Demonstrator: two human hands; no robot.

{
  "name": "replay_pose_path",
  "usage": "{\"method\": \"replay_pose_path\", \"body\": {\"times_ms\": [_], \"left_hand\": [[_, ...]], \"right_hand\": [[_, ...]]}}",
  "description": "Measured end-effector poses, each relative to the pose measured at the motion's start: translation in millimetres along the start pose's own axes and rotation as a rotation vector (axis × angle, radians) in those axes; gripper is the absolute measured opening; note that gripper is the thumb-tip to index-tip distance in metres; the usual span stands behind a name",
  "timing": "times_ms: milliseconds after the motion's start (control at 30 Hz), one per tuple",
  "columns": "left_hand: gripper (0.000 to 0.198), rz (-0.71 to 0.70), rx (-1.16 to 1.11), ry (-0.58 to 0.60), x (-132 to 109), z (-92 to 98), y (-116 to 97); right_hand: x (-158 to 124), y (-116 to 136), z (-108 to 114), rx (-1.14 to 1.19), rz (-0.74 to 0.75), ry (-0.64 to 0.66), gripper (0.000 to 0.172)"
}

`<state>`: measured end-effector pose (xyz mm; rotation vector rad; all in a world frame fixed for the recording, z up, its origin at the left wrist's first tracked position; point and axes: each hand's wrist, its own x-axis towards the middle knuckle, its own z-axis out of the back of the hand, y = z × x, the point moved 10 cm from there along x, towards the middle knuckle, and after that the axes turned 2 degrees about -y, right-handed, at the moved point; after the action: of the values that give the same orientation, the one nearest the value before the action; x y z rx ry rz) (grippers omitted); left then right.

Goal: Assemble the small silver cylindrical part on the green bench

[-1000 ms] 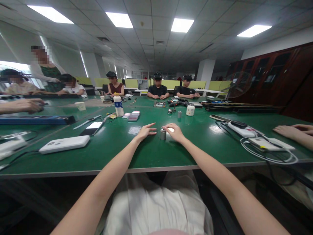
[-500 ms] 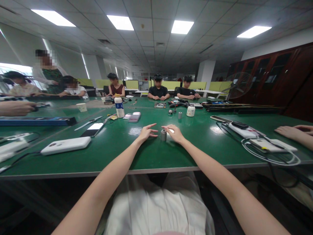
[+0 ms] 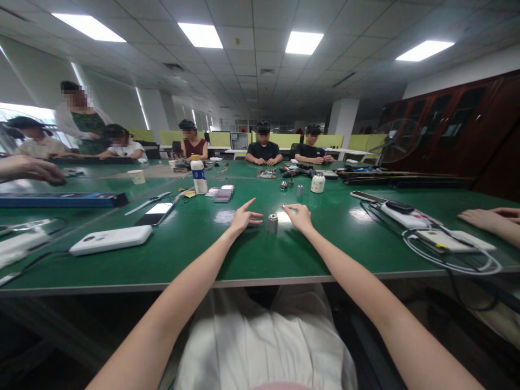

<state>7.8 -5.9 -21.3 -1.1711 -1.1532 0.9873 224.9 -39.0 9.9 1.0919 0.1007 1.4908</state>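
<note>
A small grey metal cylinder (image 3: 272, 223) stands upright on the green table between my hands, with neither one touching it. To its left is my left hand (image 3: 244, 218), fingers spread, thumb and index apart, holding nothing. On the other side, slightly farther off, my right hand (image 3: 299, 216) has thumb and index pinched together at their tips. Whatever those fingertips may hold is too small to make out. Beyond my right hand stands another grey cylinder (image 3: 299, 190), with small dark metal parts (image 3: 284, 185) beside it.
A white bottle (image 3: 199, 176) and a small white jar (image 3: 317, 183) stand farther back. White power banks (image 3: 111, 240), a phone (image 3: 154, 214) and cables lie left; devices with coiled cables (image 3: 450, 241) lie right. Other people's hands (image 3: 483, 221) rest at the right edge.
My right hand has drawn away from the metal cylinder toward the right, its fingers leaving the cylinder's top. My left hand stays nearly in place. A neighbour's hand at far left has shifted.
</note>
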Motion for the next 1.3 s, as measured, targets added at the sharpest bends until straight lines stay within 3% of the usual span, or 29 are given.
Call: {"method": "replay_pose_path", "body": {"times_ms": [133,333,633,767,1033,1300], "left_hand": [[0.09,0.041,0.006,0.051,-1,-6.6,6],[0.094,-0.01,0.014,0.076,-6,-10.4,-1],[0.077,-0.367,0.172,-0.135,-24,1.0,-48],[0.077,-0.434,0.201,-0.165,-35,1.6,-62],[0.069,-0.525,0.126,-0.175,-49,-1.2,-71],[0.064,-0.561,0.098,-0.219,-55,2.4,-72]], "right_hand": [[-4,-36,0,-0.148,-0.203,0.038,0.026],[-6,-43,-10,-0.208,-0.261,0.126,0.025],[-8,-43,-9,-0.158,-0.236,0.098,0.02],[-3,-28,-2,-0.042,-0.146,0.032,0.019],[-9,40,0,0.273,0.246,0.026,0.026],[-21,52,-10,0.352,0.329,0.1,0.021]]}}
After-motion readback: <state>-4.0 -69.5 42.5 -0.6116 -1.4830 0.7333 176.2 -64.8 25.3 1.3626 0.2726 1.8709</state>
